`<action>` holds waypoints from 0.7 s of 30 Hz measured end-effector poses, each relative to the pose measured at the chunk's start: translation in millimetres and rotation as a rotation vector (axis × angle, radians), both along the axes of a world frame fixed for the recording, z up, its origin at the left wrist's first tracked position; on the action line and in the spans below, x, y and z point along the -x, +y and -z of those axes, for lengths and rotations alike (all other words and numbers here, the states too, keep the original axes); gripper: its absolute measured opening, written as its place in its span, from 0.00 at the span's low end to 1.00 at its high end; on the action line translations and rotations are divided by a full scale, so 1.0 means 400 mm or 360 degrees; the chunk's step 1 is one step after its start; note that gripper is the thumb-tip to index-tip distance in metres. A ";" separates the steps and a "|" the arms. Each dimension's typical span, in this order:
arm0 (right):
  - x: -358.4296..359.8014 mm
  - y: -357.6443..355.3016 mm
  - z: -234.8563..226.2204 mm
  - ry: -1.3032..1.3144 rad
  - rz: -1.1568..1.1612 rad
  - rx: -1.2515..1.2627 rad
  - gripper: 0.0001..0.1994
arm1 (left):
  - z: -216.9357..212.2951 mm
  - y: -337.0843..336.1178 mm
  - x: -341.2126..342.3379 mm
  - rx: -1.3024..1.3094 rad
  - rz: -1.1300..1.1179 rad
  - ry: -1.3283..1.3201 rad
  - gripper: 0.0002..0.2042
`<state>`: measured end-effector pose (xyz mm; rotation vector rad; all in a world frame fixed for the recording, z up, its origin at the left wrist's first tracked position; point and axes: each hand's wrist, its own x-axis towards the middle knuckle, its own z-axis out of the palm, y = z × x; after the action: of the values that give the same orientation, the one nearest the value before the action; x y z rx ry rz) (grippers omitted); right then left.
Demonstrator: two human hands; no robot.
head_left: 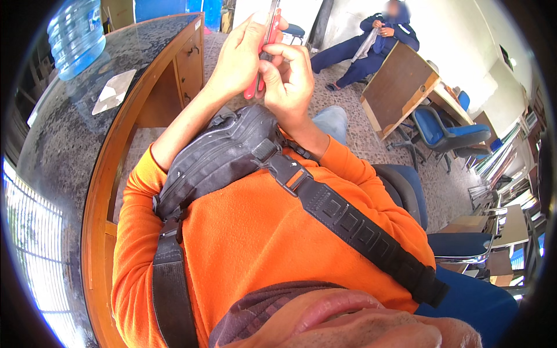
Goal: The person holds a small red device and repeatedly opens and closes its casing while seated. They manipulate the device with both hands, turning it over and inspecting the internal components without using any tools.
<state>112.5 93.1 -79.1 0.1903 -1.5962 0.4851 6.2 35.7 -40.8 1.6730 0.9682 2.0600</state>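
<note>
Red-handled tool (262, 52), left hand (239, 58), right hand (290, 81)

I see my left hand (241, 55) and right hand (290, 81) pinching a slim red-handled metal tool (264, 49) above the black fabric sling bag (217, 156) on my chest.

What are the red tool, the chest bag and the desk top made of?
Red tool, held by both hands: seemingly glossy red plastic handle, metal part above.
Chest bag: black woven fabric, matte, webbing strap.
Desk top: dark speckled polished stone or terrazzo, reflective; wood edging.
</note>
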 end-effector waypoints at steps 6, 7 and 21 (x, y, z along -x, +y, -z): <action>-0.009 0.007 0.005 -0.0044 -0.0606 0.0319 0.17 | -0.021 -0.015 0.006 -0.0178 -0.0104 0.0298 0.21; -0.010 0.012 0.006 -0.0036 -0.0769 0.0400 0.19 | -0.025 -0.020 0.006 -0.0201 -0.0094 0.0342 0.22; -0.055 0.057 -0.002 -0.0636 -0.0593 0.0421 0.17 | -0.029 -0.051 0.002 0.0080 0.0181 0.0571 0.15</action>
<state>134.4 115.9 -78.2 0.1986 -1.8705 1.0696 5.5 15.5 -29.2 2.0630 0.9924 1.6821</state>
